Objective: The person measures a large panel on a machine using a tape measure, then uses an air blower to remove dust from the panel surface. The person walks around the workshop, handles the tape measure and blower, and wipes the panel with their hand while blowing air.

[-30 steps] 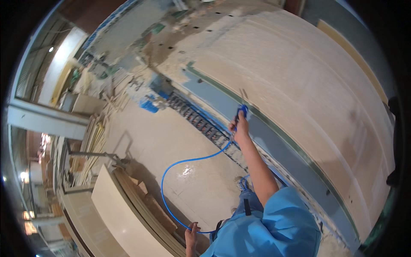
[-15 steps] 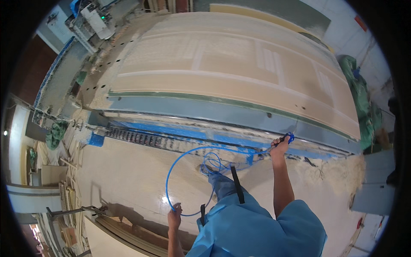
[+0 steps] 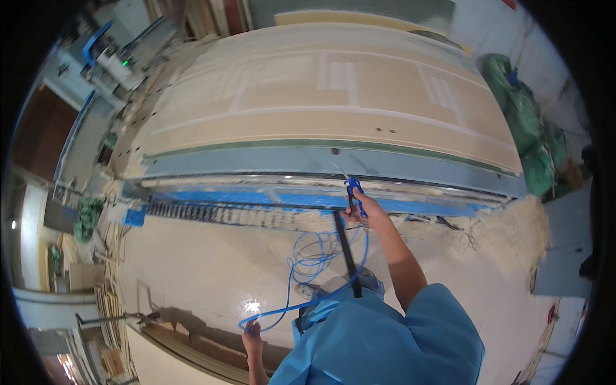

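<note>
My right hand (image 3: 367, 210) is closed around a blue air blow gun (image 3: 353, 185), whose thin nozzle points up and left over the front edge of the grey-blue machine bed (image 3: 269, 163). From the gun a blue air hose (image 3: 330, 296) drops, sweeps left in front of my body and reaches my left hand (image 3: 253, 340), which is closed on it. More loops of the hose lie on the floor by my feet. Across the bed rests a large tan board (image 3: 276, 133) with grooved, pale, dusty panel outlines.
Sawdust (image 3: 513, 237) is heaped on the floor at the right end of the machine. Green bags (image 3: 523, 122) stand beside the bed's right side. A cable chain (image 3: 212, 213) runs along the machine's front. Stacked boards (image 3: 186, 356) lie behind me at lower left.
My right hand with the blow gun has moved left along the bed's front edge, and the nozzle now shows. The hose's wide arc has dropped lower. My left hand has shifted slightly down and left.
</note>
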The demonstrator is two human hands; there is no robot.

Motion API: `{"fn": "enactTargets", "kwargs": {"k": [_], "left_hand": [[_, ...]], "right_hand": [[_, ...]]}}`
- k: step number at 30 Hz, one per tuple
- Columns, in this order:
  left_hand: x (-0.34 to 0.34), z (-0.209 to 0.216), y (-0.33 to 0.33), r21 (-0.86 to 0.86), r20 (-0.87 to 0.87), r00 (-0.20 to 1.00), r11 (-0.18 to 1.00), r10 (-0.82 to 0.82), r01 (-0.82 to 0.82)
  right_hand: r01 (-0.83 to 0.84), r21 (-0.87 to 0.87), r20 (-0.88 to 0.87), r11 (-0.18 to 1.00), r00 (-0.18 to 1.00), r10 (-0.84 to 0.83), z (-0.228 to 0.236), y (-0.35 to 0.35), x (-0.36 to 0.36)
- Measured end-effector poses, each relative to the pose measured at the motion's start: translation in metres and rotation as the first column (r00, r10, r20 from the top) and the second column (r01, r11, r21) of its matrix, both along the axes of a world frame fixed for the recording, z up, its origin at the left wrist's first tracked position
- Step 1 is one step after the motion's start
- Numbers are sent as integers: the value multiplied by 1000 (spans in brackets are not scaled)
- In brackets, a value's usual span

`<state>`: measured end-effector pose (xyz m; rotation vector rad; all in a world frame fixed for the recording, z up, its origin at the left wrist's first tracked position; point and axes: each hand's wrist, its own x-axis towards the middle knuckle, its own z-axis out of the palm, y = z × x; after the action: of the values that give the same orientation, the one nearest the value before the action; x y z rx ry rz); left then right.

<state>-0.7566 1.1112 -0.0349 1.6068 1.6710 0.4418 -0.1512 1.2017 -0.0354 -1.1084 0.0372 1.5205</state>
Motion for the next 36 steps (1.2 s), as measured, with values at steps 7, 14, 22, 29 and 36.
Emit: {"fn": "enactTargets", "kwargs": {"k": [7, 14, 22, 29, 36], "left_hand": [[110, -19, -117, 118, -127, 990, 992, 53, -38], [297, 18, -149, 14, -135, 968, 976, -212, 216], [437, 3, -214, 164, -200, 860, 850, -469, 501], [462, -33, -350, 230, -225, 912, 892, -342, 390], [459, -91, -525, -333, -331, 801, 856, -498, 395]], "right_hand": [[464, 249, -142, 850, 886, -442, -52, -147, 247], [627, 17, 195, 779, 762, -618, -12, -354, 395], [710, -120, 324, 694, 689, -648, 20, -575, 460], [698, -93, 352, 710, 690, -633, 46, -689, 543], [529, -229, 503, 817, 783, -365, 25, -722, 624]]}}
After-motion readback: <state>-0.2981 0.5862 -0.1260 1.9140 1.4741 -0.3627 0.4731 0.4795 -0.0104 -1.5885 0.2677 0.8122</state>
